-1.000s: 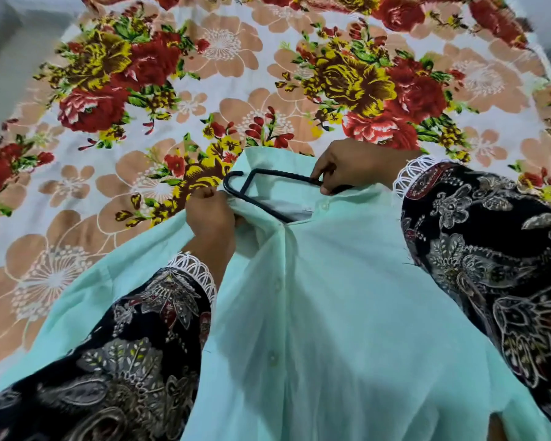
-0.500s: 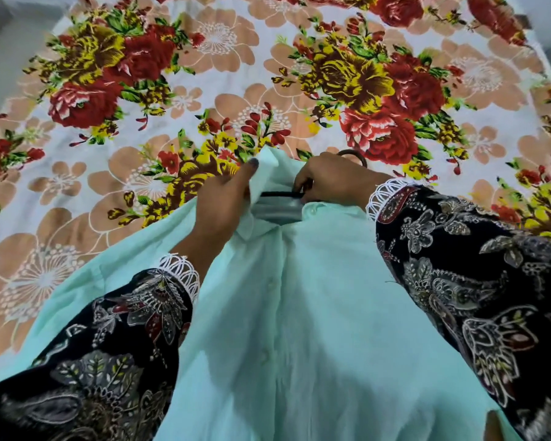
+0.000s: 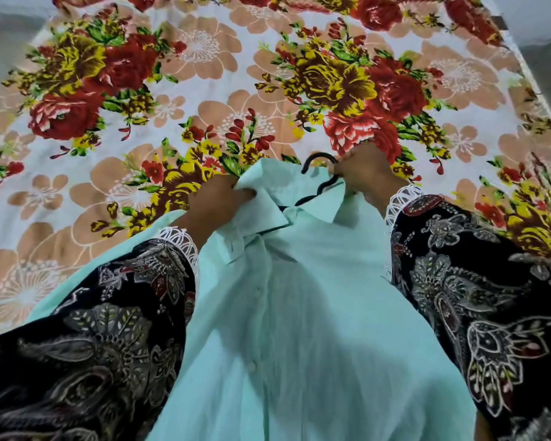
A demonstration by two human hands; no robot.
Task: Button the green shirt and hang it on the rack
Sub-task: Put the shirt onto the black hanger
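Shirt: the green shirt (image 3: pixel 299 329) lies over the flowered bedsheet (image 3: pixel 204 90), buttoned down the front.
Left hand: left hand (image 3: pixel 213 205), fingers pinching the collar's left side.
Right hand: right hand (image 3: pixel 363 173), fingers curled round the black hanger (image 3: pixel 320 159) at the collar.
Hook: pokes out above the collar.

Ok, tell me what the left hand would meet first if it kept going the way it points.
Probably the black hanger inside the collar: the left hand grips the green shirt collar pointing right. Depth is unclear.
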